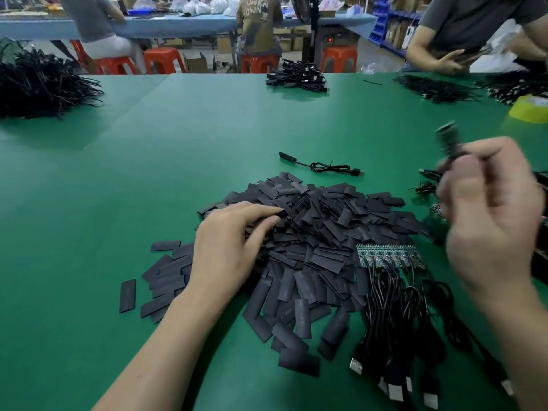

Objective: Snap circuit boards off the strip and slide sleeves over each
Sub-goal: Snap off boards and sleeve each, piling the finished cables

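Observation:
A big pile of flat black sleeves (314, 232) lies in the middle of the green table. My left hand (234, 247) rests on the pile's left side and pinches one sleeve at its fingertips. At the pile's right edge lies a green strip of circuit boards (388, 256), its black USB cables (400, 330) trailing toward me. My right hand (486, 215) is raised at the right, blurred, and grips a black sleeved piece (449, 137) that sticks up from it. One sleeved board with its coiled cable (323, 166) lies beyond the pile.
Heaps of black cables sit at the far left (38, 84), far middle (296, 77) and far right (444, 89). A yellow-green tape roll (529, 109) stands at the right edge. A person (474, 31) works across the table at the far right; two others sit at a blue table behind.

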